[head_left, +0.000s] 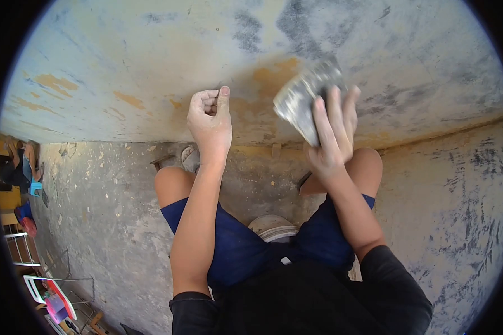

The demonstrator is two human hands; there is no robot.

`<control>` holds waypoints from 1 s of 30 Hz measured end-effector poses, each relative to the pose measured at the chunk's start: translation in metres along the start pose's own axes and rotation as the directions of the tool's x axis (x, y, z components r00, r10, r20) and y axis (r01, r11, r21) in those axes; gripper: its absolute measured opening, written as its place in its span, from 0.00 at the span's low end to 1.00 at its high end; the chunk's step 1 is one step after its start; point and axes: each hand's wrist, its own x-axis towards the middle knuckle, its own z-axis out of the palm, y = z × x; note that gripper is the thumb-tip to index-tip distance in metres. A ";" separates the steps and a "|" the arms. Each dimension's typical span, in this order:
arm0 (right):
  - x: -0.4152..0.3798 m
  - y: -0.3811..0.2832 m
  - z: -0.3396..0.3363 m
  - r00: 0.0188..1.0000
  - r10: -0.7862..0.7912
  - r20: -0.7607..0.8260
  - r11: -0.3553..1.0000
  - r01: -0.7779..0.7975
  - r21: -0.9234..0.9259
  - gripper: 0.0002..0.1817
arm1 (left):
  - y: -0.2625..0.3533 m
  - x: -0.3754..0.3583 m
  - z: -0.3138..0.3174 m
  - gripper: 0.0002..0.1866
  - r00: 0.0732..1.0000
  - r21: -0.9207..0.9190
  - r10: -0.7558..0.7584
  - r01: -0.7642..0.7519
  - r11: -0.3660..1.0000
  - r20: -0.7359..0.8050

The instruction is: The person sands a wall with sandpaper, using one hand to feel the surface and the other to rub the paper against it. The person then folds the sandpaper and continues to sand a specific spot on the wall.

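In the head view, my right hand (332, 125) presses its fingers flat over a dusty grey sheet of sandpaper (302, 100), whose outline is smeared by motion. The sandpaper overlaps the wall (167, 33), which is pale with worn ochre and dark grey patches. My left hand (209, 120) is raised in front of that wall, its fingers curled in and the thumb pointing up. Nothing shows inside its curl. Pale dust coats both hands.
Between my legs is a round, whitish bucket-like seat (271, 226). Scuffed concrete floor (112, 201) stretches left; a second patchy wall (447, 223) rises on the right. Far left are another person (25, 162), a blue stool (35, 188) and a red-and-white chair (58, 298).
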 end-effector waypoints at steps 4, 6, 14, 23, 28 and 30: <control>-0.038 0.023 0.055 0.951 -0.076 0.300 0.995 0.052 0.088 0.25 | -0.003 0.001 0.001 0.18 1.000 0.013 -0.025 0.025 1.000 0.013; -0.076 0.016 0.070 0.864 -0.133 0.485 0.980 0.040 0.197 0.22 | -0.004 0.003 -0.002 0.18 1.000 -0.004 -0.025 0.025 1.000 -0.002; -0.052 -0.015 0.035 0.871 -0.118 0.478 0.939 -0.058 0.339 0.24 | -0.003 0.018 -0.019 0.18 0.993 -0.067 -0.075 0.069 0.995 -0.089; -0.043 -0.016 0.046 0.872 -0.138 0.469 0.966 0.014 0.257 0.28 | 0.010 0.009 -0.008 0.24 0.913 -0.204 -0.256 0.330 0.922 0.319; -0.046 -0.021 0.040 0.909 -0.071 0.410 0.967 -0.038 0.254 0.31 | 0.021 0.003 -0.009 0.15 0.881 -0.189 -0.182 0.287 0.939 0.436; -0.047 -0.018 0.036 0.916 -0.044 0.399 0.972 -0.053 0.228 0.34 | 0.019 0.004 -0.010 0.10 0.860 -0.247 -0.127 0.279 0.928 0.495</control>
